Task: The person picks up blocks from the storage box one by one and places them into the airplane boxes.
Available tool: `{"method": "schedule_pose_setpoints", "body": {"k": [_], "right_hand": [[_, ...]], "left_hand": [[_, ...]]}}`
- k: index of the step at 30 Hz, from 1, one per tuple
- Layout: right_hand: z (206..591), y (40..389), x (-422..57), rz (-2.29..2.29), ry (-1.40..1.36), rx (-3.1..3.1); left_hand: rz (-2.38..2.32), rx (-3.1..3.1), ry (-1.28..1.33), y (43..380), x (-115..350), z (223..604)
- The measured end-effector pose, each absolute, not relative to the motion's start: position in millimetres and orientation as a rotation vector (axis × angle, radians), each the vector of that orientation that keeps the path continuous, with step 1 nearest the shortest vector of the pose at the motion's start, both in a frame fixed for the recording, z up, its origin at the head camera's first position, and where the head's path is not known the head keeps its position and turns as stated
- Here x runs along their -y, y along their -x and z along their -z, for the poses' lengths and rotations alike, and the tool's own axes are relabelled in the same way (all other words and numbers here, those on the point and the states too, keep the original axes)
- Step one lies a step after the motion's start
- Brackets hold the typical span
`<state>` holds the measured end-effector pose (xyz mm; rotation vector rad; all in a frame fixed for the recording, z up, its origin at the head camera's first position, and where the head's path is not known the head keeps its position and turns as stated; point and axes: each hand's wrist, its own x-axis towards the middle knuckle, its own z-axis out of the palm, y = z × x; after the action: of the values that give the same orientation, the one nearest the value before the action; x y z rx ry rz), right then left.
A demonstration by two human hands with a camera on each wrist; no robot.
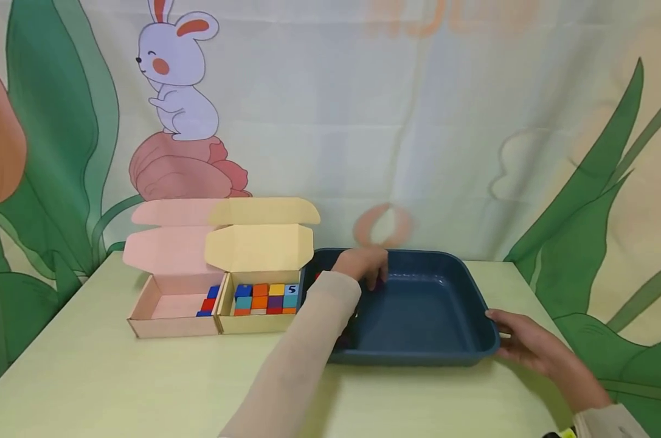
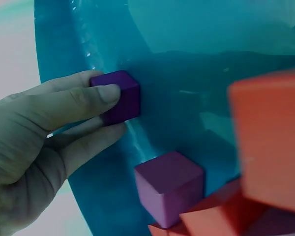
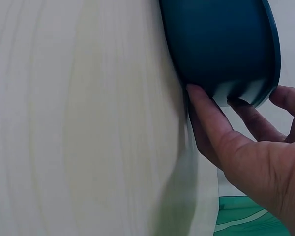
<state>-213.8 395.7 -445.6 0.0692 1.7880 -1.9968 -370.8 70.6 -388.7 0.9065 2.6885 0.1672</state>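
My left hand reaches into the left part of the dark blue tray. In the left wrist view its thumb and fingers pinch a purple cube close to the tray's wall. Another purple cube lies just below it, beside orange-red blocks. The left sleeve hides much of that end of the tray in the head view. At the tray's right front corner my right hand grips the rim, its thumb on top and its fingers against the outside in the right wrist view.
Left of the tray stands a yellow box with its lid up, holding rows of coloured cubes. A pink box adjoins it, with a few red and blue cubes along its right side. A printed curtain hangs behind the table.
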Motion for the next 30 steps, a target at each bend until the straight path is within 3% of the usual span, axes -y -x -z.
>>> {"method": "schedule_pose_setpoints", "body": {"k": [6, 15, 30], "right_hand": [[446, 220, -390, 2.002, -0.080, -1.786], [445, 222, -382, 1.979, -0.132, -1.868], [443, 214, -392, 1.989, -0.162, -1.890]], "left_hand": [[-0.019, -2.625, -0.982, 382, -67, 377], [-0.014, -2.445, -1.398, 394, -72, 359], [-0.114, -2.604, -1.611, 368, -37, 324]]}}
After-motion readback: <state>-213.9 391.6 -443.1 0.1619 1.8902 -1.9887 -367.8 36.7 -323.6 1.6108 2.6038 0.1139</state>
